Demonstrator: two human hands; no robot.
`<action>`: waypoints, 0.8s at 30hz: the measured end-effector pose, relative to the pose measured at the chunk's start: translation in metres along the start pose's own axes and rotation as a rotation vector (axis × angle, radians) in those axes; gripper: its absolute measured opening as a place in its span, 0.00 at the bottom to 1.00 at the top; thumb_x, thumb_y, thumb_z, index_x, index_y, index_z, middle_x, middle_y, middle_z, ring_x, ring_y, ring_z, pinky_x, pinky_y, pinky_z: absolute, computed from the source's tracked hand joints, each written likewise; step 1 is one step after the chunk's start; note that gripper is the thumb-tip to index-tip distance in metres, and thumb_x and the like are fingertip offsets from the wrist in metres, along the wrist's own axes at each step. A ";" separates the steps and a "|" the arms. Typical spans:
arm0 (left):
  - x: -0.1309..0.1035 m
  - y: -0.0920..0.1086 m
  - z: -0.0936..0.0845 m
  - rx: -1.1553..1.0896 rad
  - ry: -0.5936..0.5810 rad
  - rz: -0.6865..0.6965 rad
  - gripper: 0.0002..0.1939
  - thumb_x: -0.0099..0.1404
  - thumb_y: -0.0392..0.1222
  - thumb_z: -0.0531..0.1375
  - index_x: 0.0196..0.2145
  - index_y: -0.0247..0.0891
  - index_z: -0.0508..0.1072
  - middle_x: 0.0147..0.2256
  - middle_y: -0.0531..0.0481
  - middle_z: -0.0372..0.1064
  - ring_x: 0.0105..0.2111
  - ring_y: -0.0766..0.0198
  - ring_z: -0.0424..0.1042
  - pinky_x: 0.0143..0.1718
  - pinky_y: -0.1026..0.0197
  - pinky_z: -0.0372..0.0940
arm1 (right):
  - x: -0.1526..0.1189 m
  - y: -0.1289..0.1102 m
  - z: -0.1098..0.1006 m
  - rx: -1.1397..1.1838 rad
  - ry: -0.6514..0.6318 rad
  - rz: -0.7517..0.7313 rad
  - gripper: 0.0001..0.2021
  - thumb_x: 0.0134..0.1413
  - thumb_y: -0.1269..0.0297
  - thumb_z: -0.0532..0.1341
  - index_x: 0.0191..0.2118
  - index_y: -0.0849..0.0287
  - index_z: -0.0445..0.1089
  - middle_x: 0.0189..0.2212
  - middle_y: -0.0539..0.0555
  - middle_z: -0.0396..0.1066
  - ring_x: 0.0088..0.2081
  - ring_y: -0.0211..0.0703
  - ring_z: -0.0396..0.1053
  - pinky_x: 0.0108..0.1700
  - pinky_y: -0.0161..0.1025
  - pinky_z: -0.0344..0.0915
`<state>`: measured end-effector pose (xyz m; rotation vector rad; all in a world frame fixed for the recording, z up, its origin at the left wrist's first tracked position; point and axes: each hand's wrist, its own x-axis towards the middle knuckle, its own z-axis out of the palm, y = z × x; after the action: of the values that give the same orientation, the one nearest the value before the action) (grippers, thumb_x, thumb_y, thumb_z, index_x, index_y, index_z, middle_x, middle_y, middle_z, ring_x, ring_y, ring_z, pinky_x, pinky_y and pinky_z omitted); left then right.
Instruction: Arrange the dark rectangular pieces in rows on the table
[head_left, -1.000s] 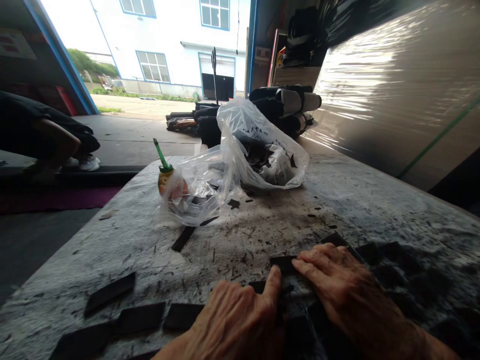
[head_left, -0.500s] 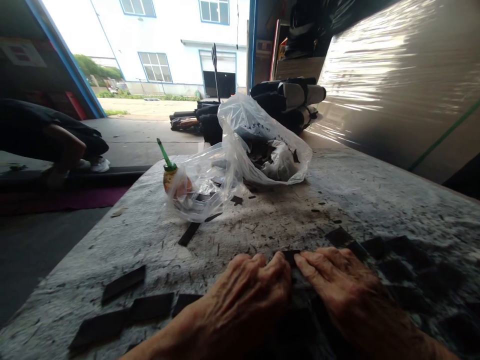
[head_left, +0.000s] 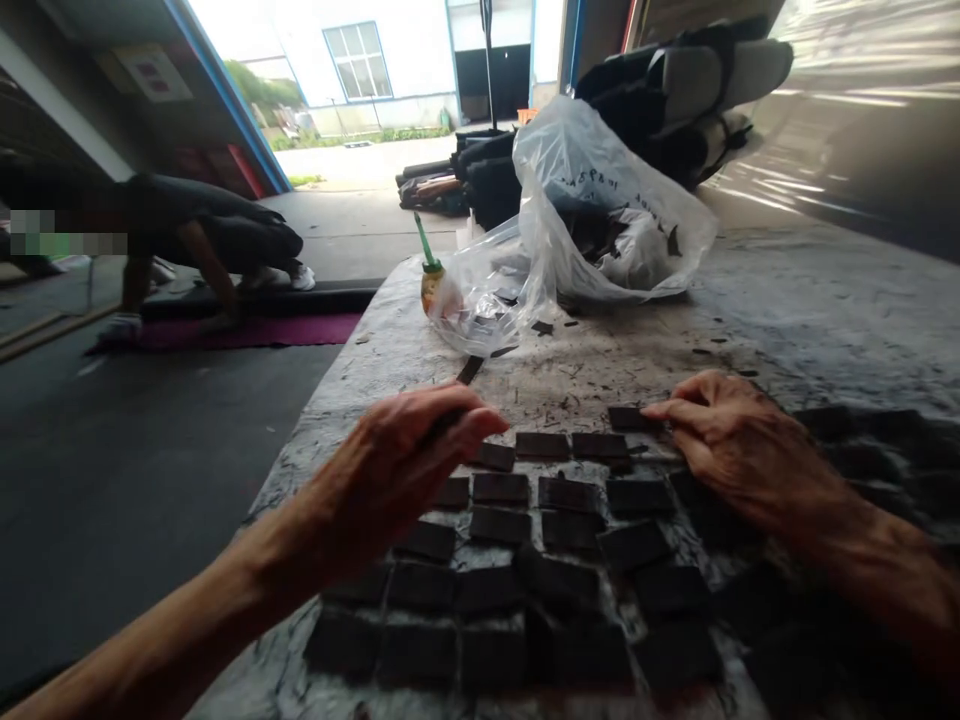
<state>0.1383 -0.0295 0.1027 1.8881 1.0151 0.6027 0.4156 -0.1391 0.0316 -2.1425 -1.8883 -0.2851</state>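
Many flat black rectangular pieces (head_left: 501,489) lie in rough rows on the pale, scuffed table (head_left: 360,340). At the far end of the rows, my right hand (head_left: 727,430) pinches the right end of one black piece (head_left: 628,418) that rests on the table. My left hand (head_left: 420,450) hangs above the left side of the rows, its fingers curled and closed. A dark area shows between its thumb and fingers, but I cannot make out what is there.
A clear plastic bag (head_left: 637,230) with dark scraps sits at the back, beside a small bottle with a green nozzle (head_left: 431,285). Black rolls (head_left: 675,100) are stacked behind. At left, a person (head_left: 225,240) bends over a purple sheet (head_left: 300,332) on the floor.
My hands were close together on a black piece. Now they are apart: the left has lifted away leftward, while the right remains at a piece. The view has shifted, showing more rows and the floor.
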 end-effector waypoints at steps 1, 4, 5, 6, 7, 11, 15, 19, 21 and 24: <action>-0.016 -0.003 -0.009 0.068 -0.044 0.029 0.12 0.61 0.52 0.58 0.31 0.43 0.77 0.17 0.57 0.61 0.18 0.71 0.57 0.19 0.71 0.54 | 0.001 -0.003 -0.003 -0.022 0.011 0.007 0.16 0.54 0.69 0.50 0.37 0.58 0.76 0.36 0.59 0.70 0.38 0.54 0.67 0.40 0.49 0.65; -0.065 -0.020 -0.023 0.043 -0.069 -0.158 0.16 0.63 0.55 0.54 0.34 0.44 0.75 0.22 0.56 0.66 0.16 0.72 0.54 0.15 0.70 0.50 | -0.005 -0.023 -0.019 0.021 0.045 0.029 0.16 0.55 0.67 0.50 0.42 0.59 0.73 0.39 0.60 0.69 0.39 0.55 0.68 0.41 0.49 0.64; -0.079 -0.026 -0.024 -0.022 -0.057 -0.215 0.17 0.63 0.57 0.53 0.34 0.44 0.75 0.21 0.56 0.65 0.16 0.71 0.54 0.14 0.70 0.50 | -0.010 -0.034 -0.025 0.093 0.018 0.047 0.15 0.56 0.65 0.51 0.43 0.58 0.72 0.40 0.58 0.70 0.39 0.52 0.69 0.40 0.46 0.65; -0.091 -0.031 -0.023 -0.056 -0.054 -0.250 0.17 0.63 0.57 0.53 0.34 0.44 0.74 0.19 0.57 0.61 0.16 0.71 0.53 0.14 0.70 0.49 | -0.017 -0.047 -0.030 0.202 -0.040 0.073 0.13 0.57 0.63 0.51 0.41 0.56 0.71 0.39 0.56 0.71 0.37 0.49 0.71 0.38 0.43 0.65; -0.100 -0.034 -0.020 -0.056 -0.049 -0.247 0.18 0.63 0.57 0.52 0.33 0.44 0.74 0.18 0.58 0.59 0.16 0.71 0.53 0.15 0.69 0.49 | -0.023 -0.060 -0.035 0.312 -0.175 0.097 0.11 0.58 0.60 0.52 0.37 0.53 0.71 0.35 0.53 0.72 0.34 0.46 0.71 0.35 0.40 0.65; -0.110 -0.040 -0.001 0.131 -0.192 -0.098 0.14 0.65 0.52 0.52 0.31 0.42 0.71 0.22 0.57 0.63 0.21 0.69 0.61 0.21 0.69 0.55 | -0.048 -0.106 -0.036 0.332 -0.483 0.088 0.10 0.57 0.56 0.55 0.27 0.52 0.66 0.25 0.48 0.71 0.26 0.43 0.71 0.28 0.38 0.61; -0.099 -0.037 0.022 0.299 -0.285 0.108 0.07 0.64 0.40 0.55 0.41 0.43 0.68 0.33 0.54 0.73 0.33 0.64 0.72 0.35 0.66 0.62 | -0.055 -0.123 -0.025 0.224 -0.493 0.030 0.07 0.56 0.63 0.55 0.27 0.52 0.65 0.25 0.47 0.71 0.26 0.45 0.71 0.27 0.38 0.59; -0.088 -0.029 0.039 0.370 -0.380 0.151 0.12 0.62 0.35 0.55 0.43 0.45 0.69 0.38 0.51 0.74 0.38 0.59 0.73 0.40 0.61 0.64 | -0.052 -0.122 -0.024 0.249 -0.543 0.061 0.07 0.54 0.68 0.54 0.26 0.53 0.63 0.23 0.46 0.70 0.25 0.43 0.71 0.27 0.37 0.58; -0.085 -0.027 0.042 0.345 -0.400 0.126 0.11 0.63 0.36 0.54 0.43 0.45 0.70 0.37 0.51 0.74 0.37 0.60 0.73 0.39 0.61 0.63 | -0.052 -0.119 -0.027 0.285 -0.521 0.106 0.07 0.53 0.68 0.54 0.25 0.53 0.63 0.22 0.46 0.70 0.25 0.42 0.71 0.27 0.36 0.57; -0.084 -0.027 0.040 0.218 -0.375 0.008 0.12 0.63 0.41 0.55 0.45 0.45 0.69 0.36 0.52 0.73 0.35 0.60 0.71 0.38 0.61 0.62 | -0.053 -0.117 -0.033 0.404 -0.430 0.108 0.06 0.54 0.67 0.54 0.27 0.53 0.64 0.23 0.46 0.70 0.24 0.40 0.69 0.26 0.35 0.58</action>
<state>0.1104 -0.1115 0.0589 2.0950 0.8517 0.1324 0.2938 -0.1868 0.0543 -2.1205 -1.8210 0.5756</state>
